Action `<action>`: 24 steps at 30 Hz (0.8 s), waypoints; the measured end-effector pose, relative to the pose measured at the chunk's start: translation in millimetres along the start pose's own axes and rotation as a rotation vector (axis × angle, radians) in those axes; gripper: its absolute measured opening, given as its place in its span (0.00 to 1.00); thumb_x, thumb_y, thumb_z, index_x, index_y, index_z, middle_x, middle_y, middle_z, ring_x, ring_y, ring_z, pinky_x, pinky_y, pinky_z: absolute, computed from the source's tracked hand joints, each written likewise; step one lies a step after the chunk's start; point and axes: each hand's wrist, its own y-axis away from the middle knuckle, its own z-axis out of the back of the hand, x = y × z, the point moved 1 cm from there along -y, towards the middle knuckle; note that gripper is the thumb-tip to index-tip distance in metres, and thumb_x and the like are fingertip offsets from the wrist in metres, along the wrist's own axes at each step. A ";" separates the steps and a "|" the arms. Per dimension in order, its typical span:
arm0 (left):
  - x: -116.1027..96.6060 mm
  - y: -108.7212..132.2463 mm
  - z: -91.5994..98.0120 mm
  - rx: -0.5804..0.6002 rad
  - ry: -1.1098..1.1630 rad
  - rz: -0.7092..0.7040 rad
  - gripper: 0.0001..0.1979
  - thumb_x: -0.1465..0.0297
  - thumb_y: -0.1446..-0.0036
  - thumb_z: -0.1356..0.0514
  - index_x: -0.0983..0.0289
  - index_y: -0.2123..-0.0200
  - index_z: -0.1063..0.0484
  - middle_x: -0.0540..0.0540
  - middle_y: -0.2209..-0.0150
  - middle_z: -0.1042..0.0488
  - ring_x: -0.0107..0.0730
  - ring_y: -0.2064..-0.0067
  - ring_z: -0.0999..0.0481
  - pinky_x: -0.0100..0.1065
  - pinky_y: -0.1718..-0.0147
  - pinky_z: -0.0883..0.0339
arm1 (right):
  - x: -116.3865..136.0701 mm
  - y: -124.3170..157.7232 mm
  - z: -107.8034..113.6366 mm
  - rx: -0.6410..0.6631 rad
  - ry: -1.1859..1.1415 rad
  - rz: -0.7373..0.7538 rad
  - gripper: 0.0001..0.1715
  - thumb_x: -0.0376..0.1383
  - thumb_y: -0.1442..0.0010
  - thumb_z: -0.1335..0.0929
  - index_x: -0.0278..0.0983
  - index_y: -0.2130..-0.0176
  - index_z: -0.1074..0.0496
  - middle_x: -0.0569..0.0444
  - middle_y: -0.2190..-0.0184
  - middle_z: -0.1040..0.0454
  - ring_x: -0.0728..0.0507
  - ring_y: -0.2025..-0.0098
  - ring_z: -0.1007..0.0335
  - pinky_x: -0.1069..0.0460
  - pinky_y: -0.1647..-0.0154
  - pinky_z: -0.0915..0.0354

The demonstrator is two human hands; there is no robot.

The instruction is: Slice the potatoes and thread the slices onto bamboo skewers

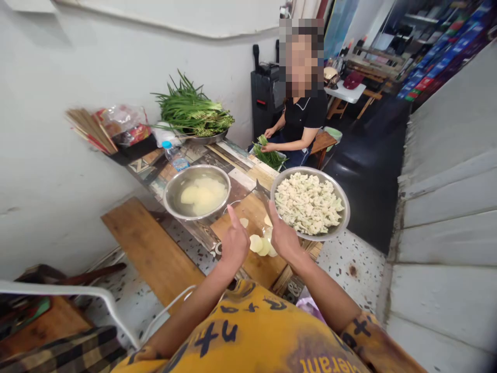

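Potato slices near metal bowls, right fingers around knife, left fingers curled save index, hold unclear

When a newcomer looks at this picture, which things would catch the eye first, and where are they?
Probably the wide metal bowl heaped with cauliflower pieces, right of the wooden cutting board, and the bushy pile of long green stalks beside the white wall. Next might come the right hand holding a knife, near pale round slices on the board.
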 end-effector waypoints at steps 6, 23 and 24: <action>47.8 7.8 -21.1 0.342 -0.069 0.103 0.17 0.65 0.49 0.44 0.64 0.56 0.31 0.55 0.77 0.30 0.37 0.73 0.30 0.32 0.71 0.41 | -22.8 15.6 -27.7 0.105 -0.065 -0.018 0.40 0.31 0.40 0.44 0.33 0.36 0.71 0.46 0.66 0.25 0.42 0.67 0.29 0.52 0.67 0.41; 88.1 31.2 -88.0 0.634 -0.087 0.266 0.27 0.59 0.54 0.40 0.64 0.52 0.39 0.57 0.67 0.25 0.39 0.64 0.26 0.33 0.68 0.38 | -37.5 59.7 -89.8 0.198 -0.240 -0.123 0.32 0.33 0.38 0.46 0.35 0.36 0.59 0.44 0.63 0.25 0.41 0.65 0.28 0.52 0.65 0.41; 94.1 35.0 -84.0 0.598 0.008 0.296 0.26 0.60 0.55 0.39 0.64 0.54 0.39 0.54 0.70 0.26 0.37 0.68 0.26 0.33 0.70 0.37 | -35.2 59.8 -92.2 0.199 -0.252 -0.105 0.32 0.33 0.38 0.46 0.35 0.36 0.59 0.44 0.62 0.25 0.42 0.64 0.28 0.52 0.65 0.41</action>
